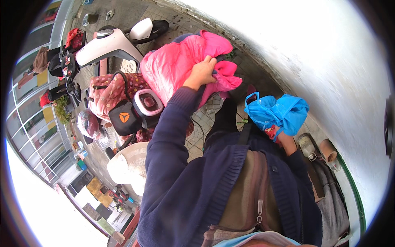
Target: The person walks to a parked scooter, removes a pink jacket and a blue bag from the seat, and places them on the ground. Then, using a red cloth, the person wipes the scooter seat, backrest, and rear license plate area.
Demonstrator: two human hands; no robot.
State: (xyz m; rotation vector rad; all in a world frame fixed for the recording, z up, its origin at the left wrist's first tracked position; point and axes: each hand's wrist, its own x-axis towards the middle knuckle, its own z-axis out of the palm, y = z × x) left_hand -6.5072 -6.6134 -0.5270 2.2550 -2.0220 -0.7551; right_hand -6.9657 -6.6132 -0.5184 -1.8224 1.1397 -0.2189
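A bright pink padded garment [172,64] with dark lining is draped over the seat end of an electric scooter [105,46]. My left hand [200,72] grips its folded edge, thumb and fingers curled into the fabric. Lower right, my right hand [285,141] holds a bunched blue plastic bag [279,111] from below, its fingers mostly hidden. Something red [271,132] shows between that hand and the bag; what it is, I cannot tell. One loop handle of the bag stands up at its left.
A polka-dot scooter apron [106,88], a black box with an orange mark [124,117] and a pale brimmed hat [129,163] are left. A white wall [324,55] rises at right. Beside me stand a glass jar [305,145] and a brown cylinder [328,150]. People are farther off.
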